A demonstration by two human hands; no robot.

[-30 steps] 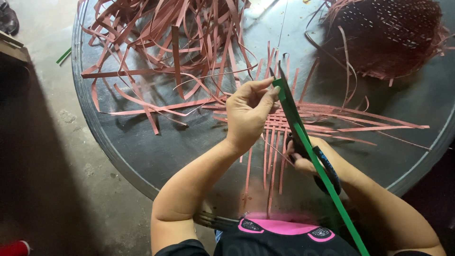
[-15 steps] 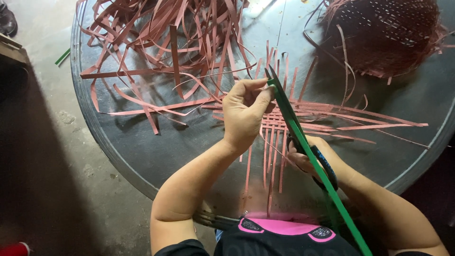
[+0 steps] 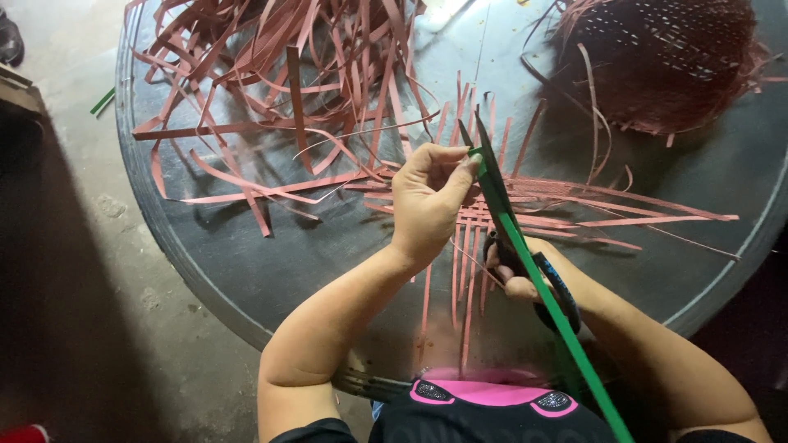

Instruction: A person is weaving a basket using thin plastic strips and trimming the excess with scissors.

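Green strip [image 3: 533, 271] end pinched by left hand [image 3: 427, 201]. Scissors [image 3: 513, 238] gripped by right hand [image 3: 517, 275], blades at strip tip. Woven basket [image 3: 665, 57] far right on surface [image 3: 271, 262], contents not visible.

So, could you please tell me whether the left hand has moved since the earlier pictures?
No, barely: the left hand pinches the green strip at the same spot above the woven pink strips, as before.

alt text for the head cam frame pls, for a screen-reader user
Seen from above, a person's left hand pinches the tip of a long green strip while the right hand works scissors along it. Below lie crossed reddish-brown strips on a round dark table, with a loose strip pile and a woven basket beyond.
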